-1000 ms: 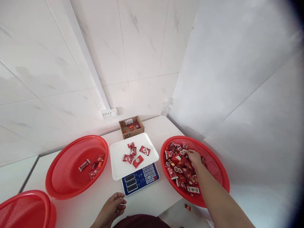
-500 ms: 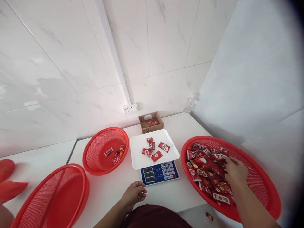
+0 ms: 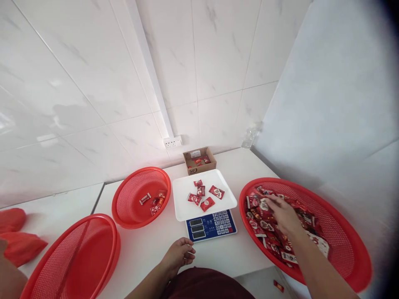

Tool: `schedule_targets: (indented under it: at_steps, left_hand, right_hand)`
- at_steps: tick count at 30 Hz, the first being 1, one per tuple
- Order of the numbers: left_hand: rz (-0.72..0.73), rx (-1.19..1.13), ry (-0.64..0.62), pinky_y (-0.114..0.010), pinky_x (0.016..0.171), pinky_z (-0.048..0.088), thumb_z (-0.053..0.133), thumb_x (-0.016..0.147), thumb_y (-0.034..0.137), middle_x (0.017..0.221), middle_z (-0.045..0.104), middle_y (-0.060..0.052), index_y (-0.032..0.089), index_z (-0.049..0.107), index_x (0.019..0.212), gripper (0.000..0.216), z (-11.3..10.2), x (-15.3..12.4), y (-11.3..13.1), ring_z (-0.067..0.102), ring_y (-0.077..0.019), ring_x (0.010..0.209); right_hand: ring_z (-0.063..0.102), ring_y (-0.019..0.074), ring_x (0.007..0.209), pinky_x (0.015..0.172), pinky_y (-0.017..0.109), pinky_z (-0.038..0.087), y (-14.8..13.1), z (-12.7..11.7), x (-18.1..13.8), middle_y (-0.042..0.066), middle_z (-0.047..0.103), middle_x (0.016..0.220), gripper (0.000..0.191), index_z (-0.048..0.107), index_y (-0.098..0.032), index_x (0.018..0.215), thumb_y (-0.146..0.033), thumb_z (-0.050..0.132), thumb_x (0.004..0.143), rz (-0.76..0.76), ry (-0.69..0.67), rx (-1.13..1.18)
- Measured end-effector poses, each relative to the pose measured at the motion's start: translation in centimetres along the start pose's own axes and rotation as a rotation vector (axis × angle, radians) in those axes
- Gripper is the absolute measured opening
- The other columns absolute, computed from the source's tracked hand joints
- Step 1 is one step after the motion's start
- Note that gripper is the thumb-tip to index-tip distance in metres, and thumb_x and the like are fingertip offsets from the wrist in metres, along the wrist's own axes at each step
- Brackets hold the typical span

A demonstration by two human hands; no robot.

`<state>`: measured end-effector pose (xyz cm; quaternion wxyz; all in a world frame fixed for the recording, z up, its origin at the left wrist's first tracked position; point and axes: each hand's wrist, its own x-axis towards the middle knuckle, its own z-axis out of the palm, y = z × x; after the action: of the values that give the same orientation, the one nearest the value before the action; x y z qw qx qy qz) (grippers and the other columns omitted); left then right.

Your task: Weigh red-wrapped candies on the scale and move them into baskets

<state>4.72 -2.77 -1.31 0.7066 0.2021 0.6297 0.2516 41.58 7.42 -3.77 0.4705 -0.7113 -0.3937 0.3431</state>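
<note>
On the right, my right hand reaches into a big red mesh basket heaped with small red wrapped packets. Its fingers are closed on a red packet with a white label, partly blurred and covered by the hand. My left hand rests at the scale's front left corner, fingers loosely bent and slightly apart, with nothing visible in them. The blue-fronted digital scale carries a white tray. Several red packets lie spread on that tray.
Behind the tray stands a small cardboard box with packets inside. To the left are a red basket holding a few packets and another red basket. Red bags and part of another person show at far left. One packet lies low down.
My right hand has moved left and away from me across the basket, and a pale packet with red marks now shows beneath the forearm. My left hand has stayed in place.
</note>
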Motion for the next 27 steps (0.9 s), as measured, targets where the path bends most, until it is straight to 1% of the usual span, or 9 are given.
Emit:
schedule_targets:
  at_steps: [1, 2, 5, 7, 10, 14, 18, 24, 27]
  left_hand:
    - [0.002, 0.000, -0.001, -0.022, 0.059, 0.039, 0.068, 0.057, 0.025, 0.067, 0.060, 0.000, 0.017, 0.052, 0.078, 0.028, 0.0, 0.0, 0.0, 0.055, -0.0091, 0.056]
    - [0.005, -0.001, 0.001, -0.022, 0.059, 0.039, 0.068, 0.057, 0.024, 0.067, 0.060, 0.000, 0.017, 0.052, 0.078, 0.027, 0.0, -0.1, 0.1, 0.055, -0.0089, 0.056]
    - [0.012, -0.007, 0.006, -0.022, 0.058, 0.040, 0.066, 0.058, 0.022, 0.066, 0.060, 0.001, 0.017, 0.052, 0.078, 0.024, 0.0, -0.3, 0.1, 0.055, -0.0087, 0.055]
    - [0.018, -0.014, 0.009, -0.022, 0.058, 0.040, 0.064, 0.059, 0.020, 0.066, 0.060, 0.001, 0.017, 0.052, 0.078, 0.023, -0.1, -0.4, 0.0, 0.056, -0.0088, 0.056]
    - [0.022, -0.022, 0.014, -0.021, 0.057, 0.040, 0.061, 0.059, 0.018, 0.066, 0.060, 0.001, 0.017, 0.051, 0.079, 0.022, -0.4, -0.5, -0.3, 0.056, -0.0087, 0.055]
    - [0.024, -0.034, 0.019, -0.021, 0.057, 0.040, 0.060, 0.059, 0.018, 0.065, 0.060, 0.001, 0.017, 0.051, 0.078, 0.021, -0.8, -0.5, -0.6, 0.056, -0.0089, 0.056]
    - [0.014, -0.038, 0.023, -0.021, 0.056, 0.040, 0.060, 0.059, 0.018, 0.064, 0.060, 0.001, 0.017, 0.050, 0.078, 0.022, -0.9, -0.4, -0.7, 0.056, -0.0084, 0.054]
    - [0.024, -0.041, 0.003, -0.021, 0.056, 0.040, 0.061, 0.059, 0.018, 0.065, 0.060, 0.001, 0.017, 0.051, 0.079, 0.023, -0.9, 0.0, -0.8, 0.056, -0.0083, 0.054]
    - [0.026, -0.039, -0.001, -0.021, 0.056, 0.041, 0.061, 0.060, 0.018, 0.065, 0.061, 0.001, 0.017, 0.051, 0.079, 0.022, -1.2, 0.1, -0.9, 0.056, -0.0084, 0.054]
  right_hand:
    - [0.066, 0.0199, 0.074, 0.066, 0.032, 0.053, -1.1, 1.2, -0.6, 0.006, 0.070, 0.087, 0.035, 0.064, -0.019, 0.096, -0.041, 0.056, 0.070, 0.038, -0.105, 0.012]
    - [0.066, 0.0196, 0.076, 0.069, 0.032, 0.053, -2.2, 2.5, -1.3, 0.006, 0.070, 0.088, 0.031, 0.064, -0.020, 0.093, -0.039, 0.055, 0.070, 0.033, -0.169, -0.008]
    - [0.066, 0.0199, 0.079, 0.074, 0.033, 0.051, -4.8, 6.4, -2.6, 0.006, 0.071, 0.087, 0.023, 0.066, -0.018, 0.086, -0.031, 0.054, 0.071, -0.029, -0.311, -0.040]
    - [0.066, 0.0196, 0.078, 0.073, 0.032, 0.051, -5.7, 8.9, -2.9, 0.006, 0.071, 0.085, 0.022, 0.066, -0.017, 0.086, -0.029, 0.053, 0.072, -0.056, -0.367, -0.034]
    - [0.066, 0.0182, 0.085, 0.076, 0.030, 0.051, -5.5, 11.5, -2.6, 0.005, 0.071, 0.094, 0.027, 0.065, -0.019, 0.095, -0.028, 0.051, 0.074, -0.067, -0.367, -0.035]
    - [0.063, 0.0188, 0.098, 0.086, 0.031, 0.048, -4.2, 12.3, -1.6, 0.007, 0.068, 0.107, 0.037, 0.061, -0.018, 0.109, -0.025, 0.051, 0.074, -0.051, -0.302, -0.112]
    - [0.059, 0.0226, 0.107, 0.093, 0.035, 0.043, -3.4, 11.9, -0.8, 0.010, 0.064, 0.115, 0.039, 0.061, -0.017, 0.110, -0.028, 0.050, 0.075, -0.041, -0.261, -0.214]
    - [0.063, 0.0207, 0.099, 0.088, 0.032, 0.046, -3.8, 12.9, -0.3, 0.005, 0.069, 0.106, 0.031, 0.069, -0.020, 0.096, -0.020, 0.050, 0.072, -0.058, -0.321, -0.294]
    - [0.065, 0.0210, 0.095, 0.085, 0.032, 0.048, -4.3, 13.2, -0.3, 0.006, 0.071, 0.102, 0.031, 0.070, -0.019, 0.095, -0.021, 0.049, 0.072, -0.060, -0.334, -0.306]
